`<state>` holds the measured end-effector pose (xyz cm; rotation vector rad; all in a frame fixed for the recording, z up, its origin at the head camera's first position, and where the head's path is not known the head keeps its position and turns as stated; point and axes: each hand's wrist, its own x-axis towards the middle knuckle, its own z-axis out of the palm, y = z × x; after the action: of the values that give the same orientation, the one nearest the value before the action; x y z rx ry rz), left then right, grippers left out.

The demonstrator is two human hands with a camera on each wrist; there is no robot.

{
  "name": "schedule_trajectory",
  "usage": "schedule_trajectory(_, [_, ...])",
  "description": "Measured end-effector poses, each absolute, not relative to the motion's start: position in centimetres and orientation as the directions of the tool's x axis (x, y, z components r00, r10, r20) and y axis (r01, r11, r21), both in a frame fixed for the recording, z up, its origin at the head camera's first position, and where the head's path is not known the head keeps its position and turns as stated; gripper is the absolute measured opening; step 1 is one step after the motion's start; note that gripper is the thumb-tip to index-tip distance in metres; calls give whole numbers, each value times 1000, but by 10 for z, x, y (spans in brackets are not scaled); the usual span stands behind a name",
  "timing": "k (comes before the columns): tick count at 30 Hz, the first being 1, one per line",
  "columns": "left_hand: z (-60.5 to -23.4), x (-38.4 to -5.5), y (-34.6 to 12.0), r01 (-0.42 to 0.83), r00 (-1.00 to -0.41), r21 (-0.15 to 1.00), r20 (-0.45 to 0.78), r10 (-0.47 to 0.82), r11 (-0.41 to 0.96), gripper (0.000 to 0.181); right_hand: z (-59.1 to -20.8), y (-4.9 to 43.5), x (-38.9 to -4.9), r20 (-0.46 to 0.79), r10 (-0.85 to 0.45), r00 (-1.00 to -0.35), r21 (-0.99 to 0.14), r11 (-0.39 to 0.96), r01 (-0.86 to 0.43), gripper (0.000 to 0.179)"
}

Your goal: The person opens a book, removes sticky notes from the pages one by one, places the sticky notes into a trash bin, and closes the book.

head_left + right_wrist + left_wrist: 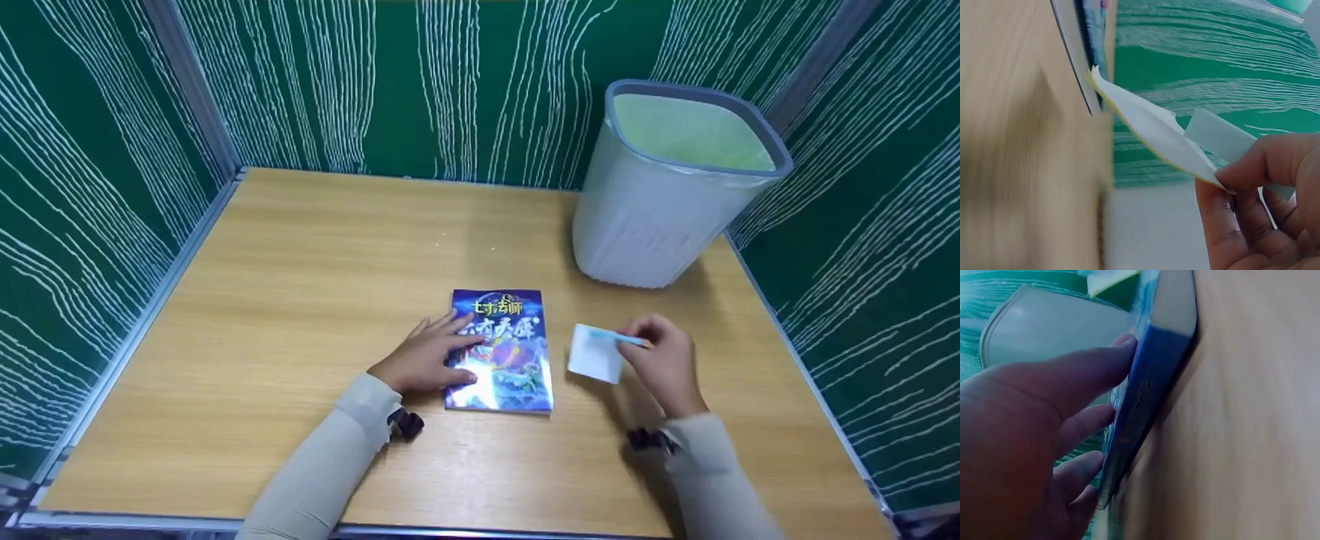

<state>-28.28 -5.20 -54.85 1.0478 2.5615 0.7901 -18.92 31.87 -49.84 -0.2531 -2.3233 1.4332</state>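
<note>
A blue illustrated paperback book [517, 375] lies on the table with its cover up. My left hand [431, 356] rests on the book's left side, fingers spread over the cover; in the left wrist view the thumb [1089, 374] touches the cover beside the blue spine [1148, 382]. To the right of the book, my right hand [664, 364] pinches a small square sheet of paper [595, 358] between thumb and fingers, above the table. The sheet looks white with a yellow edge in the right wrist view. A pale strip [1219, 135] is held along with it.
A white bin [645, 210] with a grey rim and a light liner stands at the back right of the wooden table [322, 262]. Green panels [390, 90] with white wavy lines enclose the back and sides. A few tiny white specks lie near the table's middle.
</note>
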Motion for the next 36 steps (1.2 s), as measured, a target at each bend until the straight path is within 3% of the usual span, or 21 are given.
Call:
schedule_trajectory(4, [-540, -289, -57, 511, -743, 567, -87, 663, 647, 74, -499, 307, -220, 155, 319, -935, -930, 366, -29, 13])
schedule_trajectory(7, [-534, -292, -55, 495, -760, 558, -92, 643, 666, 72, -490, 290, -226, 211, 293, -933, -920, 382, -88, 13])
schedule_trajectory(10, [-527, -290, -43, 544, -753, 558, -6, 658, 627, 64, -475, 264, -228, 299, 257, -919, -882, 442, -163, 11])
schedule_trajectory(14, [-518, -282, -15, 544, -730, 679, 93, 677, 493, 55, -470, 233, -237, 350, 211, -913, -880, 409, -243, 12])
schedule_trajectory(19, [-514, -278, 3, 311, -746, 906, 46, 665, 286, 64, -483, 208, -245, 324, 111, -940, -928, 231, -292, 14])
schedule_trajectory(24, [-529, -284, 3, 99, -767, 993, 34, 641, 67, 45, -494, 203, -245, 213, -38, -976, -977, 13, -213, 19])
schedule_trajectory(29, [-542, -293, 2, 104, -802, 992, 38, 596, 77, 15, -512, 216, -249, 128, -58, -990, -967, -227, -112, 21])
schedule_trajectory(31, [-544, -295, 2, 148, -816, 980, 44, 577, 134, 9, -520, 221, -251, 74, -76, -994, -968, -246, -53, 19])
schedule_trajectory(36, [-542, -296, 0, 253, -822, 947, 104, 561, 196, 26, -536, 223, -257, -110, -156, -982, -980, -148, 133, 15])
